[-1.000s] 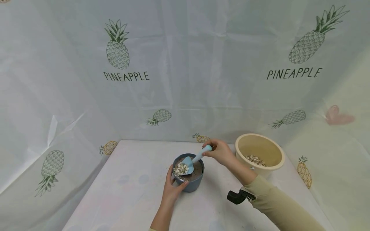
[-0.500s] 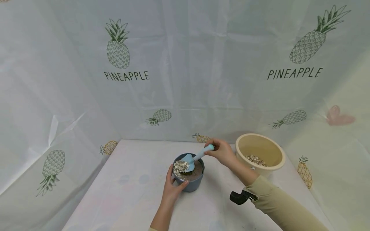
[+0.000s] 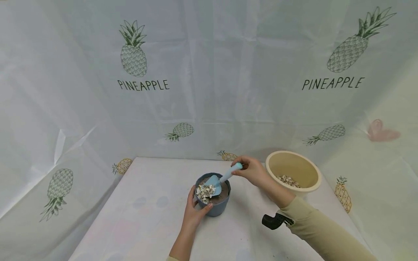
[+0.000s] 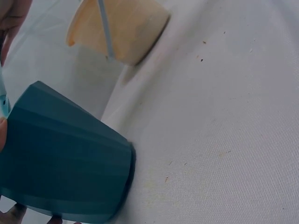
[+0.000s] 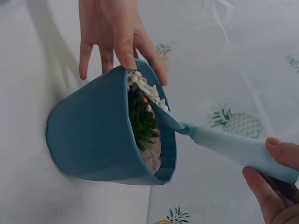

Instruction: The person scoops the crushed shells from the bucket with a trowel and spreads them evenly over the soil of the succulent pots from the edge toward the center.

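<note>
A blue-grey flower pot (image 3: 213,211) stands on the table, filled with brown soil (image 5: 152,158). My left hand (image 3: 193,214) holds it from the left, thumb at the front rim and fingers along the far side. In the right wrist view, a green succulent (image 5: 143,120) shows inside the pot. White pebbles (image 3: 204,192) cover the left part of the soil. My right hand (image 3: 252,172) pinches the end of a light blue trowel (image 3: 228,174) by its handle. The tilted blade (image 5: 163,114) reaches into the pot, right at the pebbles.
A cream bucket (image 3: 282,159) with pebbles at its bottom (image 3: 289,181) stands at the back right, beside my right forearm. A pineapple-print sheet (image 3: 228,90) hangs behind the white-covered table (image 3: 147,217). Small specks (image 4: 202,59) lie on the cloth.
The trowel's blade has tilted and drawn slightly up and right, and pebbles have slid from it onto the left of the soil. The left hand keeps its hold on the flower pot.
</note>
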A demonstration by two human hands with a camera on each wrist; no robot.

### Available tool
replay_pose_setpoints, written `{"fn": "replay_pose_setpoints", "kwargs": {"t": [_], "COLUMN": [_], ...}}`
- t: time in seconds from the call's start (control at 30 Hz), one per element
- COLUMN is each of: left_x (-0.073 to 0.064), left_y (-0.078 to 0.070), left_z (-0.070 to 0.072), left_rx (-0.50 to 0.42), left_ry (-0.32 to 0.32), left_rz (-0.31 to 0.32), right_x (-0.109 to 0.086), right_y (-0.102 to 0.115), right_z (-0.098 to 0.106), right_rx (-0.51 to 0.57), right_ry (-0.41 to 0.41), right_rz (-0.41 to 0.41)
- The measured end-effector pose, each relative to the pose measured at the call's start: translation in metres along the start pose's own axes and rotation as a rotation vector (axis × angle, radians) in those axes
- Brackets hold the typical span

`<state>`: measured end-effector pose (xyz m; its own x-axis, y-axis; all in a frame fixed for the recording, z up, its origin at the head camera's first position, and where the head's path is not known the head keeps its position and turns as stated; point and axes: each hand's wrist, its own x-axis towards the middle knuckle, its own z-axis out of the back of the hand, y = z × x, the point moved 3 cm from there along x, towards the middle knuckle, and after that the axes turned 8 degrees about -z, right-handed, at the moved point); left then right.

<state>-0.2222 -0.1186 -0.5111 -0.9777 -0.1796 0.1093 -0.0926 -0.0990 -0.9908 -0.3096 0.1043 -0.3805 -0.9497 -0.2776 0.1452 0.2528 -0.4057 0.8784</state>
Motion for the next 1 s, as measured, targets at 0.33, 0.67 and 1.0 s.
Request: {"fn": "replay_pose_setpoints", "kwargs": {"t": [0.33,0.67,1.0], "left_x": [0.002,0.001,0.002], "left_y": [0.003,0.004,0.007], "left_z": [-0.001,-0.001,-0.002], "left_rx": [-0.003,-0.015,-0.003], "left_ry": [-0.003,-0.015,-0.027], "left_rz": [0.012,0.015,-0.008], "right_x": [0.003,-0.001,0.001], "right_y": [0.000,-0.009,-0.006], "right_z": [-0.003,0.005,0.000], "right_rx": [0.038,0.063,0.037], "right_ry": [-0.008,0.056,0.037], "right_rz": [0.016,0.014,0.016]}}
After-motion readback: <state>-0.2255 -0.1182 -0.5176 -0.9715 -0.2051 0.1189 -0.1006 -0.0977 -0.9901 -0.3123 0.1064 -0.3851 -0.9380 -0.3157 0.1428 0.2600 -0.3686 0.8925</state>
